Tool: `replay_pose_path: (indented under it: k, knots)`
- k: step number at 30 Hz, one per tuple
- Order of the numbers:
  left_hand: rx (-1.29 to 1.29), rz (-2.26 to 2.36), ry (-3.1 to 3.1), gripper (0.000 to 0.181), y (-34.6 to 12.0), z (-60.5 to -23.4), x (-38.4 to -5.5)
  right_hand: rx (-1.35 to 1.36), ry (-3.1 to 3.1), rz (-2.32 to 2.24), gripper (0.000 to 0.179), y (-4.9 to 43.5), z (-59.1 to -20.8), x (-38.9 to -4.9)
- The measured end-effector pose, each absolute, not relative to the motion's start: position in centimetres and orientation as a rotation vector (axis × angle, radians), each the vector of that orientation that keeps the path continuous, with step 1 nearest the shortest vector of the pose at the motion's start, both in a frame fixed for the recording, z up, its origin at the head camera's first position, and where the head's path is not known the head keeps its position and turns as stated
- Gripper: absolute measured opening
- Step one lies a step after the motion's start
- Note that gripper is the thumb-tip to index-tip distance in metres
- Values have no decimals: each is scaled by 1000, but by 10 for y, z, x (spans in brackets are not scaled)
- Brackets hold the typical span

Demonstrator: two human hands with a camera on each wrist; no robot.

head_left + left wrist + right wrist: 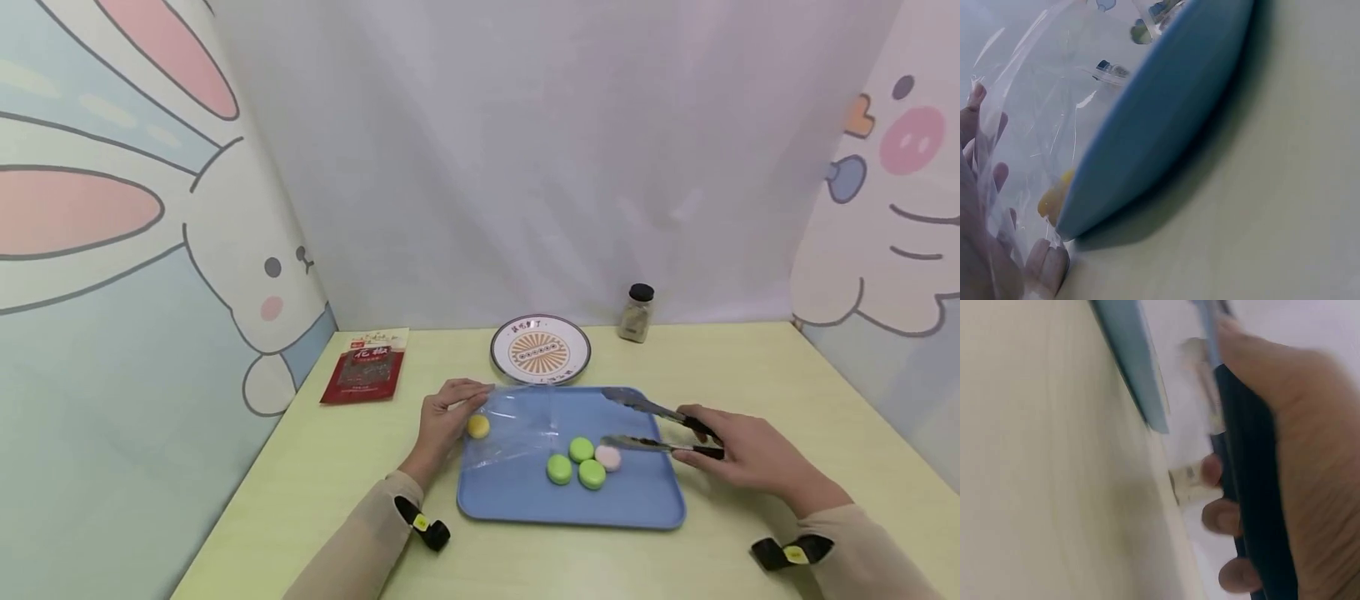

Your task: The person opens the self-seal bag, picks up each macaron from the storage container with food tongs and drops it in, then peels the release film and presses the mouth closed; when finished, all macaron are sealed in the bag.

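A: So what's around that table [285, 517]?
B: Pale lavender-white cloth [525, 167] hangs across the back, soft folds and all. Left wall [172, 400] has a big cartoon bunny [240, 225] on pale blue, lol.
A: And the right wall [862, 358]?
B: White cartoon critter [843, 258] with a pink cheek [912, 140]. Table's pale yellow-green, light's pretty soft.

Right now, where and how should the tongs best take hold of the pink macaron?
Probably by its round rim, across the near and far edges, coming from the right. Green macarons crowd the left of the pink macaron, while its right faces bare tray. The tongs in the right hand point in from that side.
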State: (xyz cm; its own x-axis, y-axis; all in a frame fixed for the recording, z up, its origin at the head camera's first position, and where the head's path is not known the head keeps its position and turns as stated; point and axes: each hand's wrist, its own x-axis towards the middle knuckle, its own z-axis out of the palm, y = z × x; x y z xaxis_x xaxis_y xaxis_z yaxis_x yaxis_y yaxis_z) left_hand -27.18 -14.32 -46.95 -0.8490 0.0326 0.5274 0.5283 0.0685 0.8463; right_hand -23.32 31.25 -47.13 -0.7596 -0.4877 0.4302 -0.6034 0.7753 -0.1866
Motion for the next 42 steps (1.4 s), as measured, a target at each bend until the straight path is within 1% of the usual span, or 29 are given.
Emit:
replay_pose_path:
  k: [3,6,10,14,18,27,32,37,39,42]
  knots:
    - [-569,-1828,-1993,17,-143,-460,-265,844,-2636,454,52,320,-478,-235]
    - [-564,-1815,-2021,18,-144,-457,-262,882,-2622,436,56,323,-480,-237]
    - [-551,-1801,-2037,17,-146,-467,-269,909,-2586,365,64,324,-479,-235]
    - [-576,-1788,-2018,15,-147,-477,-279,932,-2549,319,66,323,-475,-232]
    - [-604,-1789,-2001,14,-148,-479,-281,983,-2525,314,67,320,-472,-231]
    - [-560,-1821,-2037,16,-149,-479,-280,1023,-2489,348,67,318,-473,-232]
    - [-543,-1821,-2051,15,-149,-478,-279,1047,-2460,358,63,317,-475,-233]
    - [-545,-1820,-2042,16,-149,-479,-279,1051,-2460,372,46,312,-474,-233]
    - [-558,-1823,-2034,16,-149,-480,-279,1050,-2453,398,42,309,-473,-233]
    - [-579,-1819,-2026,16,-149,-480,-280,1036,-2428,459,42,307,-473,-234]
